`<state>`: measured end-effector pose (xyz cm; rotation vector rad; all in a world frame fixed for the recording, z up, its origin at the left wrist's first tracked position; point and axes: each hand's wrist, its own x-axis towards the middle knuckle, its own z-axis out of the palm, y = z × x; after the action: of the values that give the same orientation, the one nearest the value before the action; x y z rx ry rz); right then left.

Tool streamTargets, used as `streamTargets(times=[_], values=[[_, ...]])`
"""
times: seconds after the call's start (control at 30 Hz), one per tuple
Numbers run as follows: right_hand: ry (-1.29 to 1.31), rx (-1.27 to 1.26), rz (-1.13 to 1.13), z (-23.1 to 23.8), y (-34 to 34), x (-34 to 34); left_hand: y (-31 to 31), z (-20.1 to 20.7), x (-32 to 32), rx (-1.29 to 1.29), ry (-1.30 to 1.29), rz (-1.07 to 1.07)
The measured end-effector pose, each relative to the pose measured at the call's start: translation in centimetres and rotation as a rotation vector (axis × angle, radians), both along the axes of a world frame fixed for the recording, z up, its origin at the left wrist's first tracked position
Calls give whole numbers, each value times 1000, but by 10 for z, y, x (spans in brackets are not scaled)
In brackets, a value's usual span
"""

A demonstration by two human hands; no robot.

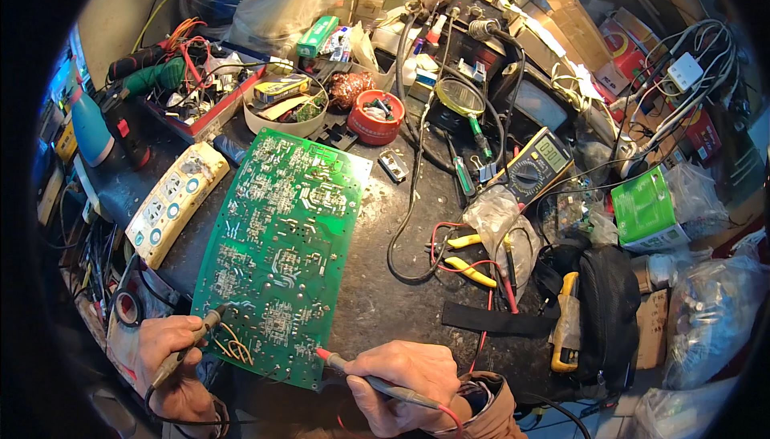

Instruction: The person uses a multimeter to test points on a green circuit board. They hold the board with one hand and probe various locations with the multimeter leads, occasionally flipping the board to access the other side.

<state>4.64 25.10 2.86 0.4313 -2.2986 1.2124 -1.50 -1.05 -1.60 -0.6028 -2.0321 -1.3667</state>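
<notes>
A large green circuit board (321, 234) lies on the dark worktop, solder joints and small parts facing up. My left hand (167, 351) closes around a dark test probe (210, 320), its tip at the board's lower left part. Thin tan wires (233, 349) curl over the board beside it. Between the fingers of my right hand (411, 371) is a test probe with a red tip (329, 356), which points at the board's lower right edge; contact cannot be made out. A multimeter (536, 168) with a lit display stands behind, to the right.
Left of the board lies a white power strip (176, 202). Behind it are a round tub (286, 110) and a red dish (377, 118) of parts. Yellow-handled pliers (469, 271), cables and a black bag (605, 311) lie to the right. A green box (650, 210) stands farther right.
</notes>
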Motion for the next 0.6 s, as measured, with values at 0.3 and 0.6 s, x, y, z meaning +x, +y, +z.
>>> streamTargets(times=[0.3, 0.6], values=[[5, 33, -51, -11, -2, 4, 3, 14, -2, -143, 44, 9], [8, -5, -61, -17, -4, 8, 5, 19, -2, -119, 19, 19]])
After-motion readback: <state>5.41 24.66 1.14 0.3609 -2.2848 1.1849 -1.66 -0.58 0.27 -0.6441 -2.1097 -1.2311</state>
